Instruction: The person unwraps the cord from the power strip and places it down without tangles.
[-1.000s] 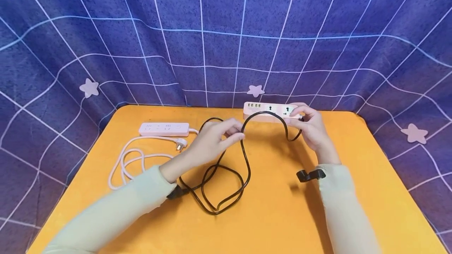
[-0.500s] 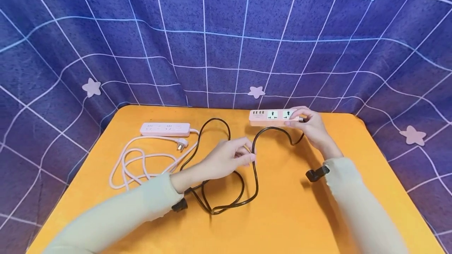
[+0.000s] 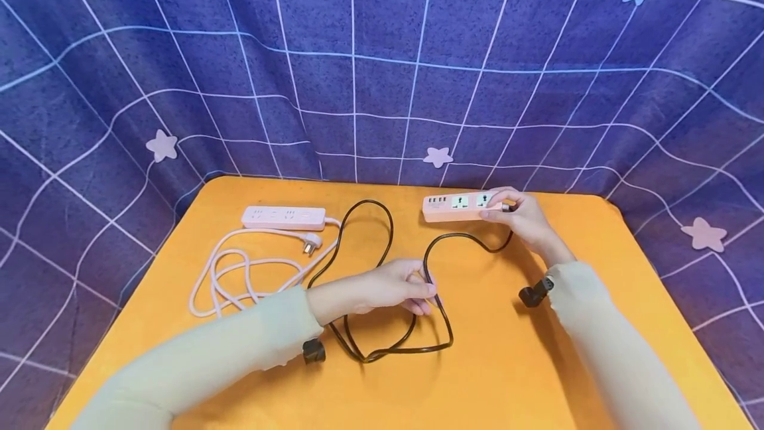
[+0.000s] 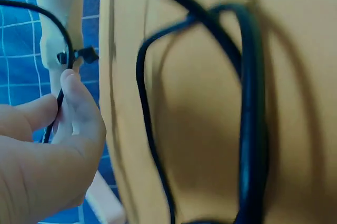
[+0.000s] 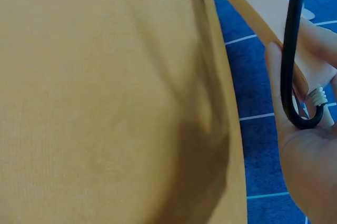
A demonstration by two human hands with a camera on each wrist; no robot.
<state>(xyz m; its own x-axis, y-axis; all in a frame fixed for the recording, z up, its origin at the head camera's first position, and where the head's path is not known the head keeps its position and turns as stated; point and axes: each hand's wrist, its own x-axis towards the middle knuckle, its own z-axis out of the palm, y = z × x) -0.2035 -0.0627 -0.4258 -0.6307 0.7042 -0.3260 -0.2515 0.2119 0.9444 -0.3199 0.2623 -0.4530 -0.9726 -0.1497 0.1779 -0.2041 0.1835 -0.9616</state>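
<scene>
My right hand [image 3: 528, 221] grips the right end of a pink power strip [image 3: 440, 210] with white sockets and USB ports. Above the table, a black cord [image 3: 459, 235] leaves that end through a white strain relief [image 5: 318, 97] and bends sharply. Near the middle, my left hand [image 3: 394, 286] pinches this cord between thumb and fingers. In the left wrist view, the left hand [image 4: 58, 161] has the cord between thumb and fingertips, while thicker-looking loops of black cord [image 4: 253, 108] cross close to the camera. The black cord's far end is hidden.
A second, pale pink power strip [image 3: 283, 217] lies at the back left with its white cord [image 3: 210, 271] coiled loosely and its plug [image 3: 312, 243] beside it. Black cord loops [image 3: 390, 217] lie near that cord. A blue curtain [image 3: 382, 85] hangs behind the orange table [image 3: 453, 390].
My left hand has moved down and right, drawing the black cord toward the front. The right hand has lowered the pink power strip slightly and still holds it.
</scene>
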